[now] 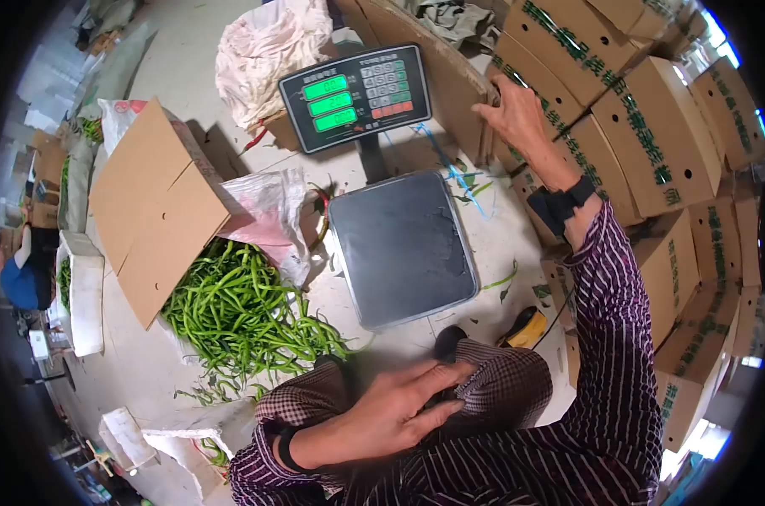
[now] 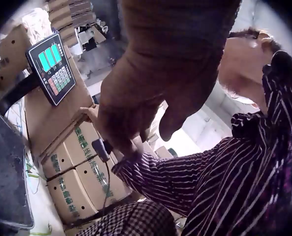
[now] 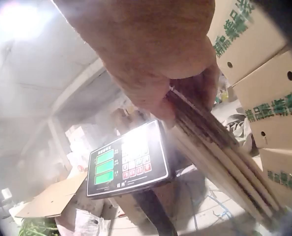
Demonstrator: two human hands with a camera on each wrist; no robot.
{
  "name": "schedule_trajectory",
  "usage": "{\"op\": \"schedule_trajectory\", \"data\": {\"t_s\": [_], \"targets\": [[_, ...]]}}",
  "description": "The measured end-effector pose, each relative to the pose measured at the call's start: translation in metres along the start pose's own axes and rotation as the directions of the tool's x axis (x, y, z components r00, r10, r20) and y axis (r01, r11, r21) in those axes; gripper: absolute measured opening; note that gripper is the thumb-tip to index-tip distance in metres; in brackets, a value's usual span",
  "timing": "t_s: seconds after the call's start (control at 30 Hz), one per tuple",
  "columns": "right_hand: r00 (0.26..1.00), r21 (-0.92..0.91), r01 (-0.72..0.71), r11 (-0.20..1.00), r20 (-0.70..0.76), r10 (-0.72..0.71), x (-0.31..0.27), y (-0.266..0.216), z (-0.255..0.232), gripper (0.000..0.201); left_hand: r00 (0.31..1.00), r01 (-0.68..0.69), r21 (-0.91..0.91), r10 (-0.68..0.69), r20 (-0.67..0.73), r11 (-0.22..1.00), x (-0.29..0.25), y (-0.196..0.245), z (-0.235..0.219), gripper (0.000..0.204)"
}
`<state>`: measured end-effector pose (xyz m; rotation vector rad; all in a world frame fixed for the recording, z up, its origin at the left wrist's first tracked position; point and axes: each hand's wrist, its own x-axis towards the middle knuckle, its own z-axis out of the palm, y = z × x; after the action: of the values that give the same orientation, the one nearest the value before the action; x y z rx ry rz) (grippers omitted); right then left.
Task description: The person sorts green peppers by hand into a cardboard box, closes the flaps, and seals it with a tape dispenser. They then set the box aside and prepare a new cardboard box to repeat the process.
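Note:
My right hand (image 1: 499, 110) reaches forward and grips the edge of a stack of flattened cardboard boxes (image 1: 437, 76) that leans behind the scale. In the right wrist view the fingers (image 3: 185, 93) curl over the edges of the layered sheets (image 3: 219, 147). My left hand (image 1: 416, 401) rests flat on my knee, fingers straight, holding nothing. In the left wrist view that hand (image 2: 146, 98) fills the middle. The electronic scale has a dark, bare platform (image 1: 402, 244) and a display (image 1: 355, 97) with lit green digits.
A pile of green peppers (image 1: 239, 312) lies on the floor to the left, beside an open carton (image 1: 159, 207) and a plastic bag (image 1: 264, 211). Printed cartons (image 1: 652, 143) are stacked at the right. A yellow object (image 1: 526, 327) lies by my knee.

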<state>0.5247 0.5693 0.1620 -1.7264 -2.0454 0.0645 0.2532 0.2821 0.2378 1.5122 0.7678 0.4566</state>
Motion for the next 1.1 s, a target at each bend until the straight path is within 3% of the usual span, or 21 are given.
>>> {"op": "schedule_trajectory", "data": {"t_s": [0.03, 0.1, 0.13, 0.17, 0.23, 0.3, 0.37, 0.4, 0.47, 0.53, 0.6, 0.63, 0.67, 0.73, 0.8, 0.87, 1.0, 1.07, 1.1], "targets": [[1.0, -0.009, -0.012, 1.0, -0.002, 0.012, -0.006, 0.009, -0.005, 0.049, 0.999, 0.021, 0.012, -0.022, 0.025, 1.0, 0.0, 0.001, 0.001, 0.038], [0.969, 0.204, -0.082, 0.976, 0.245, 0.03, -0.016, 0.023, -0.011, 0.069, 0.998, 0.015, 0.038, -0.017, 0.058, 0.999, 0.004, -0.005, 0.006, 0.039], [0.923, 0.416, -0.2, 0.887, 0.384, 0.028, -0.016, 0.03, -0.015, 0.074, 0.997, 0.012, 0.061, -0.017, 0.081, 0.998, 0.006, -0.007, 0.008, 0.039], [0.923, 0.418, -0.206, 0.885, 0.382, 0.035, -0.021, 0.033, -0.015, 0.074, 0.996, 0.014, 0.064, -0.02, 0.089, 0.998, 0.007, -0.007, 0.009, 0.039], [0.884, 0.721, -0.444, 0.533, 0.451, 0.126, -0.027, 0.037, -0.01, 0.068, 0.994, 0.047, 0.088, -0.055, 0.092, 0.995, 0.012, -0.005, 0.009, 0.04], [0.86, 0.744, -0.475, 0.47, 0.506, 0.067, -0.027, 0.042, -0.006, 0.06, 0.996, 0.021, 0.138, -0.033, 0.084, 0.99, 0.012, -0.008, 0.015, 0.04], [0.855, 0.688, -0.5, 0.525, 0.487, 0.176, -0.023, 0.038, -0.002, 0.053, 0.997, 0.001, 0.186, -0.015, 0.074, 0.982, 0.012, -0.01, 0.019, 0.041], [0.854, 0.689, -0.503, 0.522, 0.489, 0.177, -0.02, 0.04, 0.003, 0.053, 0.996, 0.007, 0.194, -0.023, 0.081, 0.981, 0.013, -0.009, 0.021, 0.041], [0.879, 0.632, -0.436, 0.64, 0.45, 0.154, -0.013, 0.043, 0.014, 0.05, 0.995, 0.017, 0.202, -0.036, 0.089, 0.979, 0.015, -0.012, 0.023, 0.042], [0.889, 0.636, -0.426, 0.644, 0.426, 0.167, -0.014, 0.047, 0.011, 0.047, 0.992, -0.119, 0.178, 0.112, 0.051, 0.977, 0.018, -0.018, 0.024, 0.043], [0.901, 0.636, -0.409, 0.655, 0.395, 0.179, -0.012, 0.049, 0.006, 0.043, 0.993, -0.119, 0.185, 0.113, 0.042, 0.976, 0.02, -0.018, 0.023, 0.044], [0.982, 0.43, -0.184, 0.884, 0.119, 0.147, -0.011, 0.053, 0.007, 0.04, 0.993, -0.117, 0.192, 0.114, 0.03, 0.974, 0.02, -0.018, 0.022, 0.045], [0.99, 0.118, 0.0, 0.993, -0.138, 0.017, -0.011, 0.056, 0.007, 0.037, 0.993, -0.116, 0.192, 0.113, 0.029, 0.974, 0.019, -0.019, 0.023, 0.045], [0.987, 0.069, -0.07, 0.995, -0.138, 0.079, -0.011, 0.06, 0.003, 0.036, 0.986, -0.157, 0.332, 0.168, -0.006, 0.93, 0.017, -0.022, 0.025, 0.045], [0.981, 0.02, -0.13, 0.991, -0.14, 0.131, -0.009, 0.059, 0.0, 0.034, 0.984, -0.165, 0.359, 0.18, -0.008, 0.919, 0.016, -0.024, 0.027, 0.045], [0.988, -0.069, 0.008, 0.998, -0.156, -0.019, -0.01, 0.06, -0.001, 0.035, 0.983, -0.167, 0.386, 0.182, -0.003, 0.907, 0.015, -0.025, 0.028, 0.045], [0.965, -0.155, 0.121, 0.98, -0.214, -0.153, -0.009, 0.06, 0.0, 0.036, 0.99, -0.137, 0.424, 0.14, 0.024, 0.895, 0.013, -0.024, 0.029, 0.044], [0.957, -0.341, 0.243, 0.908, -0.067, -0.281, -0.009, 0.068, -0.004, 0.033, 0.992, -0.126, 0.443, 0.126, 0.029, 0.888, 0.013, -0.025, 0.03, 0.045], [0.956, -0.345, 0.246, 0.906, -0.067, -0.285, -0.008, 0.071, -0.004, 0.033, 0.987, -0.151, 0.461, 0.155, 0.029, 0.874, 0.012, -0.025, 0.032, 0.046]]}}
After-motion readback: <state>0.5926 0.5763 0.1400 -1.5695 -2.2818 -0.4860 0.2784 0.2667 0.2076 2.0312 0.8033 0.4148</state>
